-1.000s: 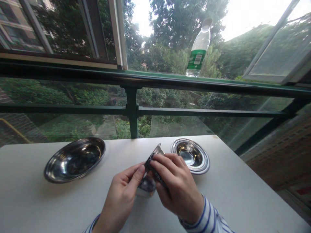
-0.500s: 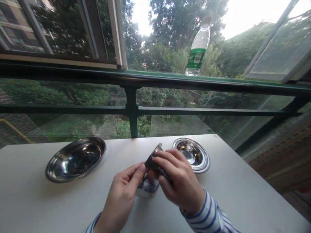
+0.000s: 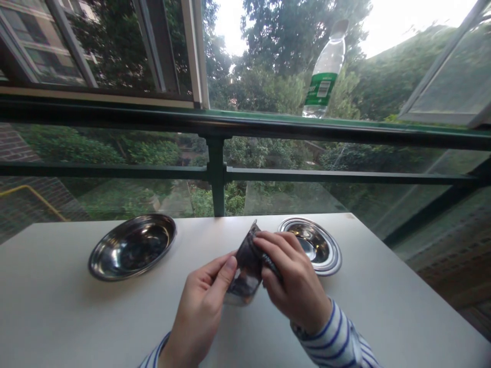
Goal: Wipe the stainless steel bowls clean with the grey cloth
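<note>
Metal cup [image 3: 245,278], lower centre, clamped between my left hand [image 3: 203,301] and right hand [image 3: 297,276]; hands now sit wider, baring more wall.

Pretty soft daylight, all coming from outside. The sky [image 3: 406,23] is blown out to plain white, and the trees [image 3: 291,46] look hazy. The rail [image 3: 146,116] is mostly dark with a faint sheen. The table [image 3: 57,312] gets even light, with a soft shadow under the left bowl [image 3: 130,250]; that one and the right bowl [image 3: 312,245] both throw bright glints. The held thing [image 3: 245,281] is murky and kinda mushy. Over right, the wall [image 3: 452,266] is dim and smeary, plus there's wide-angle stretch near the edges.
</note>
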Demonstrator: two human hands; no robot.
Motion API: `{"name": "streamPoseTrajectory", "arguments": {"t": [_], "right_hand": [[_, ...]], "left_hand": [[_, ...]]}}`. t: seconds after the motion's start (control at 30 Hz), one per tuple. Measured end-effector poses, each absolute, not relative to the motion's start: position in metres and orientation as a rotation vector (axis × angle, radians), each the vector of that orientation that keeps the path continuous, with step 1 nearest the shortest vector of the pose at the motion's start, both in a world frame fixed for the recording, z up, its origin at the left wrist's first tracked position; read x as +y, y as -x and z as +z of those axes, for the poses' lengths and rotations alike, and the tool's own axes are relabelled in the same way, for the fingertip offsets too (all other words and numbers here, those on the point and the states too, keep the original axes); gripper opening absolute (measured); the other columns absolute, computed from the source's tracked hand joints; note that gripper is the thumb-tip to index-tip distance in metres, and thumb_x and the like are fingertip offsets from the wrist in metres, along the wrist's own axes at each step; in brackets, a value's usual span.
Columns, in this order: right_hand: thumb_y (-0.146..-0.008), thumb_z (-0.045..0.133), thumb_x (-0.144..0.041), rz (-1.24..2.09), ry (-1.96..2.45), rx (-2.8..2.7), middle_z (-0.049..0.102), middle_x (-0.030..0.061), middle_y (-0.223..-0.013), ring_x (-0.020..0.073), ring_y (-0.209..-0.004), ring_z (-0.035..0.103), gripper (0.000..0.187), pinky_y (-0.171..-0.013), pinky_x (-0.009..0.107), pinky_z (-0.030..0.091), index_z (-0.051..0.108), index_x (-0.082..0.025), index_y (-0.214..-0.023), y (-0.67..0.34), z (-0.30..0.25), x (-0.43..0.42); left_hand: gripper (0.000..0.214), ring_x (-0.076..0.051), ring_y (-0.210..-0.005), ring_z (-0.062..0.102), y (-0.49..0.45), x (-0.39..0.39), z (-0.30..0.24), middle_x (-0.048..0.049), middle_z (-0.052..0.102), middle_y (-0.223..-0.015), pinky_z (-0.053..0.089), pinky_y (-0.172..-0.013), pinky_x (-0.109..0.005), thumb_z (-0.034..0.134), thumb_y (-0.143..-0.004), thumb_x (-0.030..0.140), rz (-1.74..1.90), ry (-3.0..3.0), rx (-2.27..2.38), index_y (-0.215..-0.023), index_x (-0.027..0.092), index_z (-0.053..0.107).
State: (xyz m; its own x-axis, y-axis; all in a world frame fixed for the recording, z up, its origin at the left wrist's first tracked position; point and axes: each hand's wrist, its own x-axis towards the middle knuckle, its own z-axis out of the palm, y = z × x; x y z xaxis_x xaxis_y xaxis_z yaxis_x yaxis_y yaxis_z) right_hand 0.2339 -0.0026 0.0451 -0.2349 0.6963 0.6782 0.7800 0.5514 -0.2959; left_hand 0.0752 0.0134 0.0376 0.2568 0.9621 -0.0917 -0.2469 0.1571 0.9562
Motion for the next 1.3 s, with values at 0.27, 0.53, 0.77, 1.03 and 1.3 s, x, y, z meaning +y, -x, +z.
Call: {"name": "streamPoseTrajectory", "arguments": {"t": [0.27, 0.53, 0.77, 1.03, 1.3], "right_hand": [[-0.076, 0.052, -0.022, -0.151, 1.136, -2.149, 0.053, 0.0128, -0.126, 0.0297, -0.108, 0.043, 0.049, -0.089, 0.048, 0.044, 0.052, -0.01, -0.124, -0.226, 0.045, -0.011], [-0.08, 0.047, -0.016, -0.156, 1.194, -2.093, 0.055, 0.0126, -0.124, 0.0273, -0.104, 0.043, 0.042, -0.09, 0.047, 0.043, 0.054, -0.009, -0.12, -0.228, 0.046, -0.008], [-0.079, 0.047, -0.016, -0.137, 1.109, -2.083, 0.056, 0.0104, -0.12, 0.0261, -0.101, 0.045, 0.039, -0.088, 0.045, 0.044, 0.055, -0.013, -0.118, -0.228, 0.042, -0.002], [-0.078, 0.049, -0.017, -0.149, 1.1, -2.111, 0.058, 0.0111, -0.118, 0.0271, -0.099, 0.046, 0.038, -0.087, 0.045, 0.044, 0.057, -0.011, -0.115, -0.225, 0.044, -0.007], [-0.08, 0.042, -0.012, -0.105, 1.222, -1.912, 0.06, 0.0114, -0.111, 0.0248, -0.096, 0.049, 0.035, -0.084, 0.043, 0.046, 0.058, -0.013, -0.111, -0.233, 0.043, -0.001]], "left_hand": [[0.03, -0.019, -0.085, 0.064, -0.075, 0.015, 0.035, -0.0062, 0.072, -0.094, 0.05, -0.079, -0.03, 0.062, -0.079, 0.035, 1.142, -0.974, 0.892, -0.103, 0.02, 0.071], [0.031, -0.018, -0.079, 0.065, -0.077, 0.015, 0.035, -0.0061, 0.072, -0.086, 0.051, -0.078, -0.03, 0.063, -0.078, 0.036, 1.121, -0.919, 0.889, -0.101, 0.018, 0.072], [0.029, -0.017, -0.077, 0.065, -0.076, 0.016, 0.035, -0.0061, 0.072, -0.085, 0.052, -0.072, -0.028, 0.064, -0.078, 0.036, 1.123, -0.925, 0.883, -0.099, 0.017, 0.072], [0.028, -0.017, -0.078, 0.065, -0.076, 0.016, 0.033, -0.0049, 0.072, -0.085, 0.051, -0.073, -0.028, 0.064, -0.078, 0.036, 1.138, -0.921, 0.894, -0.099, 0.019, 0.072], [0.032, -0.018, -0.077, 0.065, -0.077, 0.013, 0.033, -0.0073, 0.072, -0.085, 0.051, -0.072, -0.029, 0.064, -0.077, 0.037, 1.094, -0.924, 0.887, -0.1, 0.016, 0.072]]}}
